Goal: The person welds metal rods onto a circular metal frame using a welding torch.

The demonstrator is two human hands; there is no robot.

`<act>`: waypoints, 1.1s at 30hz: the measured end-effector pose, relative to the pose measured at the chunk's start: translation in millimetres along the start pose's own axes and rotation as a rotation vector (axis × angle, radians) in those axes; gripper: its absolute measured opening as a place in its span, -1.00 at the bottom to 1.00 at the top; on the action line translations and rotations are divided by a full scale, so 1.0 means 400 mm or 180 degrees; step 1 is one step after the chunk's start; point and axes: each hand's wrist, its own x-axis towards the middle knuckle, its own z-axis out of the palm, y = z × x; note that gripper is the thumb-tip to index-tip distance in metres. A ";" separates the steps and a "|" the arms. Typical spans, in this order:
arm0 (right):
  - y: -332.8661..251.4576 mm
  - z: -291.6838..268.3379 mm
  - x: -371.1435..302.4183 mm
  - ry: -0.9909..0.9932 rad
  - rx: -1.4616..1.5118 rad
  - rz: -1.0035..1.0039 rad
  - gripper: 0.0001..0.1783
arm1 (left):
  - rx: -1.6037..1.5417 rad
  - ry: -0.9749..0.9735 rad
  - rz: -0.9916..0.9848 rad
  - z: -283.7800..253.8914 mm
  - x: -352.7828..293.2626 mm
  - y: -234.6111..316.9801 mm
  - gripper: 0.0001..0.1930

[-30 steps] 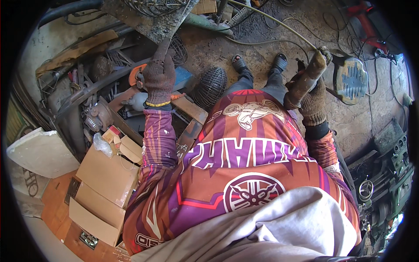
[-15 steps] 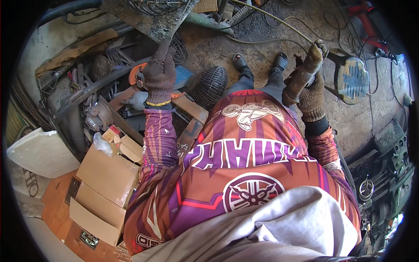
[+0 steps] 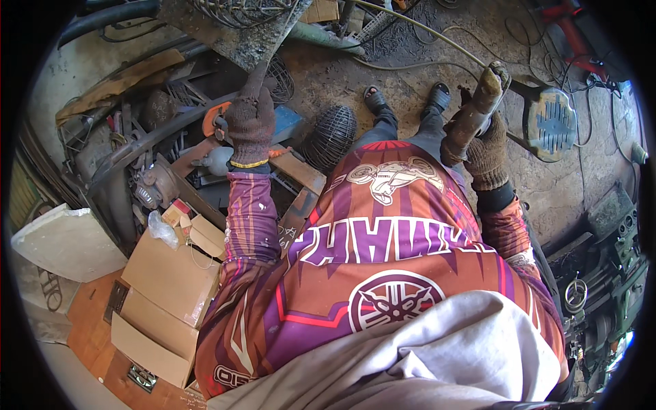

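My left hand (image 3: 251, 130), in a brown knitted glove, is raised at the left. Its fingers close around the narrow dark lower end of a grey, grimy metal plate (image 3: 205, 39). Round wire cages (image 3: 239, 8) show on the plate's far part. On the right, my right hand (image 3: 488, 154) wears a similar glove and is wrapped around a dirty brown tubular tool (image 3: 476, 106). From the tool's upper end a long thin rod (image 3: 424, 26) runs up and left. The fingers of this hand are partly hidden by the tool.
An oval wire cage (image 3: 331, 133) stands left of my feet. Metal scrap, an orange-and-grey power tool (image 3: 217, 121) and a cardboard box (image 3: 167, 273) crowd the left. At right are a plastic stool (image 3: 552, 126), cables on the floor and a green machine (image 3: 601, 280) with a handwheel.
Very little differs. Both hands keep their holds in almost the same places, and the view has shifted slightly.
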 end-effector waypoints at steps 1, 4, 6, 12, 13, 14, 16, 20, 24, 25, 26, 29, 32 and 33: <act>0.002 -0.001 0.000 0.0000 -0.0034 -0.0003 -0.40 | -0.0100 -0.0031 -0.0041 -0.002 -0.001 0.004 -0.57; 0.008 -0.006 0.003 -0.0005 -0.0097 0.0030 -0.41 | -0.0588 -0.0137 -0.0322 -0.009 -0.012 -0.017 -0.57; 0.007 -0.008 0.005 -0.0014 -0.0084 0.0112 -0.41 | -0.0355 -0.0151 -0.0205 -0.007 -0.017 -0.026 -0.57; 0.005 -0.006 0.008 -0.0124 0.0083 0.0118 -0.44 | -0.0649 -0.0040 -0.0384 -0.002 -0.032 -0.032 -0.57; 0.005 -0.006 0.008 -0.0110 0.0103 0.0093 -0.44 | -0.0533 -0.0053 -0.0298 -0.005 -0.030 -0.029 -0.57; 0.006 -0.006 0.006 -0.0095 0.0122 0.0068 -0.44 | -0.0482 -0.0033 -0.0259 -0.005 -0.027 -0.029 -0.58; 0.006 -0.007 0.005 -0.0097 0.0161 0.0058 -0.44 | -0.0386 0.0007 -0.0178 -0.001 -0.022 -0.032 -0.58; 0.012 -0.019 0.009 -0.0181 0.0140 0.0037 -0.43 | -0.0396 -0.0038 -0.0221 -0.001 -0.016 -0.019 -0.58; 0.002 -0.018 0.007 -0.0183 0.0003 0.0046 -0.44 | -0.0340 -0.0011 -0.0105 -0.002 -0.011 -0.008 -0.58; 0.002 -0.018 0.007 -0.0179 -0.0020 0.0047 -0.45 | -0.0346 -0.0017 -0.0135 -0.003 -0.010 -0.005 -0.58; 0.004 -0.018 0.008 -0.0175 -0.0043 0.0049 -0.45 | -0.0312 -0.0032 -0.0173 -0.002 -0.010 -0.006 -0.58; 0.018 -0.019 0.009 -0.0136 -0.0140 0.0011 -0.46 | -0.0155 -0.0061 -0.0224 -0.006 -0.009 -0.006 -0.59; 0.014 -0.014 0.010 -0.0112 -0.0140 0.0052 -0.46 | -0.0012 -0.0061 -0.0141 -0.009 -0.009 -0.004 -0.58; 0.011 -0.012 0.010 -0.0111 -0.0122 0.0083 -0.46 | -0.0030 -0.0057 -0.0124 -0.011 -0.007 0.006 -0.58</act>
